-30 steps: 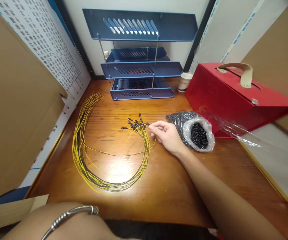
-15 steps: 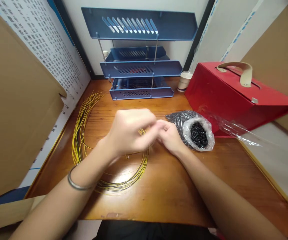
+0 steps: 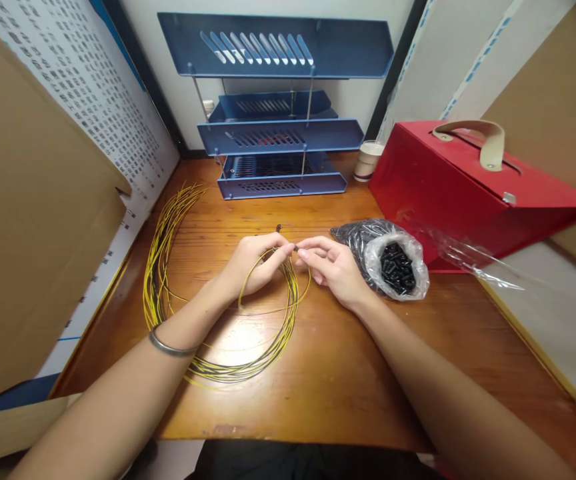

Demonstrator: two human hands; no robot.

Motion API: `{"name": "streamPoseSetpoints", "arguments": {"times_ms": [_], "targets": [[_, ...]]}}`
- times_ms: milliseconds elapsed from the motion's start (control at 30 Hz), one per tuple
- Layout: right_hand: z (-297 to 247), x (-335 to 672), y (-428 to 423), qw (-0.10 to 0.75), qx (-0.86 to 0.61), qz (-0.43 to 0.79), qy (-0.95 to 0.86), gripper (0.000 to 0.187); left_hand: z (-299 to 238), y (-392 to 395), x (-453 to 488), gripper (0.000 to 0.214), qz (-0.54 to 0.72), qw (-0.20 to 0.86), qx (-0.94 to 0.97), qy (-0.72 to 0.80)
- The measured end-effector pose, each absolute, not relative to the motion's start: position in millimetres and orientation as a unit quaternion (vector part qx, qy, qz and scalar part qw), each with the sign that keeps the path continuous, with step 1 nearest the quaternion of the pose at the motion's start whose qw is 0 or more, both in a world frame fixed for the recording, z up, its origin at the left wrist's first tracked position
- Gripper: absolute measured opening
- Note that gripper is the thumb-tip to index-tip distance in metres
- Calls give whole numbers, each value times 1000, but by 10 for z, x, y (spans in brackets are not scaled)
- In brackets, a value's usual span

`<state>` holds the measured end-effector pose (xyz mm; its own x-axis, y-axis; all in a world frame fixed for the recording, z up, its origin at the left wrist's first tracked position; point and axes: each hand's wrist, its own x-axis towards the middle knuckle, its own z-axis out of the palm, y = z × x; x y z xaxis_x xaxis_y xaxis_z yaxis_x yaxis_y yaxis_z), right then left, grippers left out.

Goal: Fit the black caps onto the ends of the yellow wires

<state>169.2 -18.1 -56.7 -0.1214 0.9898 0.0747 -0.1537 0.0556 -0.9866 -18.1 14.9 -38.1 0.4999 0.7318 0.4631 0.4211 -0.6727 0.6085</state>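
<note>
— Hands, quick?
— Your left hand [image 3: 255, 263], centre of the frame, is closed in a pinch on the end of one yellow wire [image 3: 245, 288]. The wire arcs down and left from your fingers. Your right hand [image 3: 335, 270], just right of centre, pinches a small black piece [image 3: 296, 248] between thumb and forefinger, with the other fingers loosely curled. The two pinches almost meet. I can't tell whether the wire tip and the piece are touching.

— And the rest?
— The wire bundle [image 3: 228, 370] lies coiled on the wooden desk [image 3: 343, 373], from lower centre out to the left, partly under your left wrist. The bag of black pieces [image 3: 398, 263] sits right of centre with its mouth open. It's just beside your right hand and in front of the red box [image 3: 448, 193].

— How do I do this bit well?
— My read:
  - Grip the wire close to its tip so the end can't buckle.
  - Line it up straight with the piece. I can't make out its opening at this size, so feel for it.
  - Push along the wire's axis, not at an angle.
  - Rest both wrists on the desk for steadiness.
  - The held wire's loop lies over the bundle and could snag neighbours if you lift it.
  - The piece is tiny, and with a slack pinch it could drop in among the coils.
</note>
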Motion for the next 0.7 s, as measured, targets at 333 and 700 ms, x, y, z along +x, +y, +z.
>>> {"name": "streamPoseSetpoints", "arguments": {"times_ms": [333, 700], "targets": [[-574, 1697, -190, 502, -411, 550, -526, 31, -427, 217, -219, 43, 435, 312, 745, 399], [-581, 1682, -176, 512, -404, 567, -503, 33, -372, 159, -192, 35, 374, 393, 753, 373]]}}
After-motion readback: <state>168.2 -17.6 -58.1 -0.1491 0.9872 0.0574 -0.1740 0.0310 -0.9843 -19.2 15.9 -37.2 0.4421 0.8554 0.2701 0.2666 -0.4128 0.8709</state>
